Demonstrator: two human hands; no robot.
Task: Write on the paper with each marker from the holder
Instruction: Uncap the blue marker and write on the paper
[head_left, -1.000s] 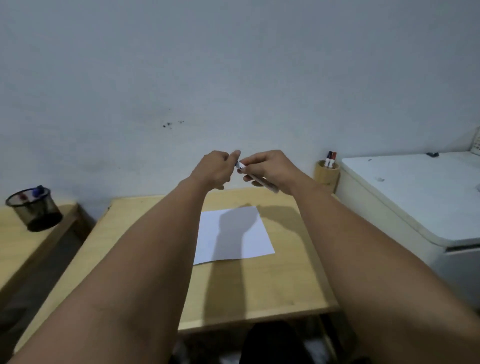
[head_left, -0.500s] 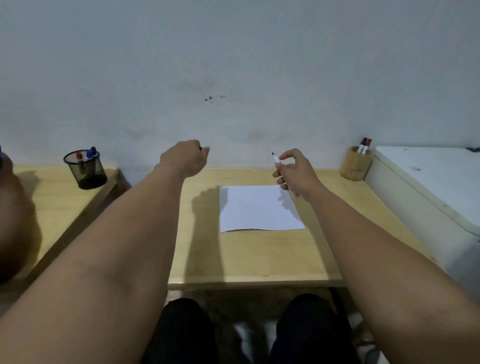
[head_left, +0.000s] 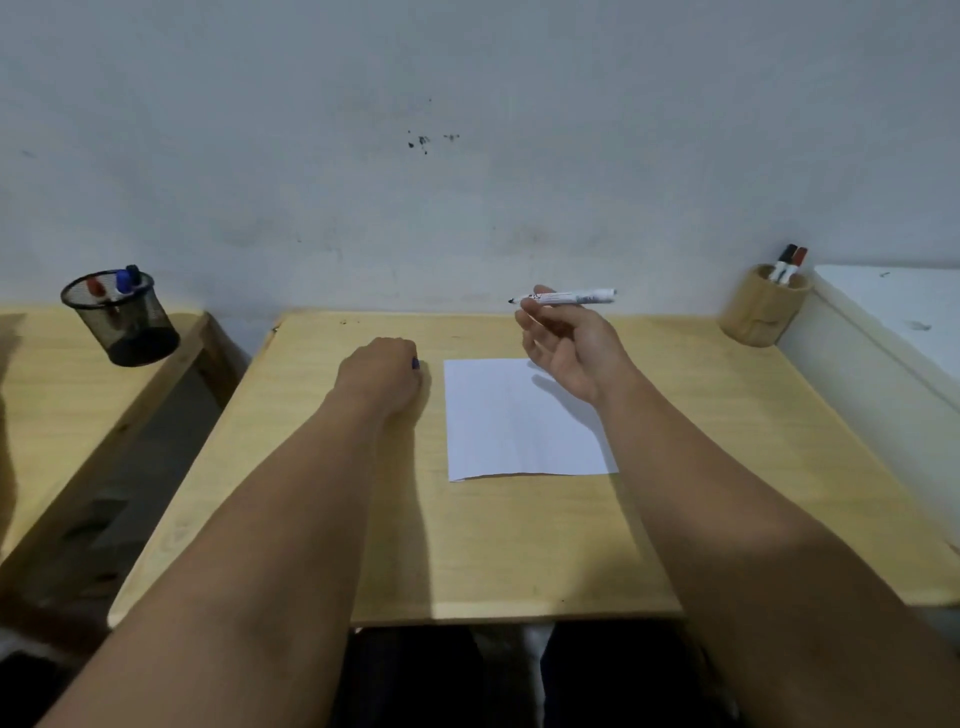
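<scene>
A blank white paper (head_left: 514, 421) lies on the wooden desk (head_left: 519, 545). My right hand (head_left: 566, 348) hovers above the paper's far right corner, pinching an uncapped white marker (head_left: 571, 297) that lies level with its dark tip pointing left. My left hand (head_left: 382, 374) rests as a fist on the desk just left of the paper, closed on the marker's blue cap (head_left: 415, 363), of which only a sliver shows. A wooden holder (head_left: 761, 312) at the desk's far right corner holds a black-capped and a red-capped marker.
A black mesh cup (head_left: 122, 317) with red and blue markers stands on a second wooden table (head_left: 57, 395) to the left, across a gap. A white appliance (head_left: 893, 332) borders the desk on the right. The wall runs right behind the desk.
The hands have pulled apart, cap off the marker. My left fist has dropped onto the desk beside the paper. My right hand has turned the marker level above the paper.
</scene>
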